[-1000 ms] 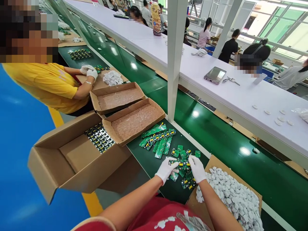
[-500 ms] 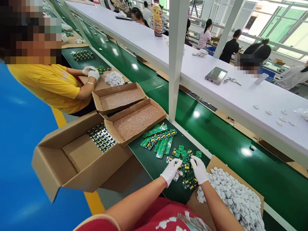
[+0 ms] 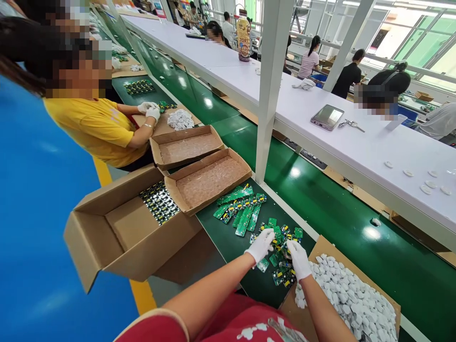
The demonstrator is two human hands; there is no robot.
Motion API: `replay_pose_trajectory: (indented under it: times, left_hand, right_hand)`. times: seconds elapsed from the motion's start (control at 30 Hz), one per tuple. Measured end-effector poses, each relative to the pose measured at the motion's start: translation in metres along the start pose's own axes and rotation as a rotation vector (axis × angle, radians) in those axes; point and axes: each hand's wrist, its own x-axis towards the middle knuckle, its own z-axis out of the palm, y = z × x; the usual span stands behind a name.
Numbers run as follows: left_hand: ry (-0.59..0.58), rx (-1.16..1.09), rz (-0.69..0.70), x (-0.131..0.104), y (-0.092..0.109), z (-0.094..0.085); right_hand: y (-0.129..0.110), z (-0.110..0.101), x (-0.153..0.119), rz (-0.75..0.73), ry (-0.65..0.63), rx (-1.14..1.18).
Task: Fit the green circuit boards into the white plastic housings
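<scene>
Both my hands wear white gloves and work over a loose pile of small green circuit boards (image 3: pixel 276 260) with yellow and dark parts. My left hand (image 3: pixel 261 245) reaches over the pile's left side, its fingers stretched out and slightly apart. Beside it, my right hand (image 3: pixel 298 259) is closed, fingertips pinched on a small circuit board (image 3: pixel 285 250) that they partly cover. Longer unsplit board strips (image 3: pixel 244 219) lie crossed just beyond the pile. To the right of my right wrist, a heap of small white plastic pieces (image 3: pixel 342 289) covers a cardboard sheet (image 3: pixel 323 243).
Two shallow cardboard trays (image 3: pixel 210 178) stand left of the strips. An open carton (image 3: pixel 117 228) with boards inside sits by the bench edge. A white post (image 3: pixel 265 109) and raised shelf (image 3: pixel 228 76) border the green conveyor (image 3: pixel 320 194). A gloved co-worker (image 3: pixel 92 123) sits at left.
The view has shifted, so the scene sits farther right and slightly lower. White pieces seen under my left hand before no longer show there. My right fingers have turned inward around a small board.
</scene>
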Motion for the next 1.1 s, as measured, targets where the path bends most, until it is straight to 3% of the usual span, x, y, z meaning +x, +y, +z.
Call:
replay_pose_trajectory:
  times: [0.17, 0.3, 0.4, 0.5, 0.6, 0.7, 0.8, 0.9, 1.0, 1.1]
  left_hand:
    - [0.211, 0.537, 0.227, 0.03, 0.031, -0.06]
    - [0.442, 0.842, 0.173, 0.051, 0.047, -0.111]
    - [0.459, 1.001, 0.126, 0.06, 0.048, -0.133]
    - [0.417, 1.075, 0.13, 0.068, 0.052, -0.141]
    - [0.378, 1.052, 0.168, 0.068, 0.059, -0.143]
    - [0.331, 0.972, 0.26, 0.054, 0.062, -0.136]
    - [0.22, 0.885, 0.39, 0.023, 0.058, -0.114]
    - [0.025, 0.799, 0.488, -0.01, 0.053, -0.084]
    - [-0.119, 0.682, 0.502, -0.03, 0.053, -0.062]
    - [-0.159, 0.521, 0.433, -0.035, 0.052, -0.053]
  right_hand:
    - [0.003, -0.01, 0.004, -0.046, 0.037, -0.108]
    - [0.008, -0.008, -0.002, -0.069, 0.04, -0.136]
    - [0.01, -0.006, -0.006, -0.08, 0.039, -0.143]
    - [0.009, -0.009, -0.006, -0.088, 0.046, -0.14]
    - [0.007, -0.015, -0.004, -0.093, 0.055, -0.123]
    - [0.001, -0.021, 0.002, -0.092, 0.07, -0.095]
    - [-0.011, -0.025, 0.014, -0.084, 0.114, -0.057]
    - [-0.027, -0.025, 0.029, -0.059, 0.181, -0.022]
    - [-0.039, -0.021, 0.037, 0.02, 0.2, -0.001]
    - [-0.044, -0.018, 0.034, 0.114, 0.18, 0.04]
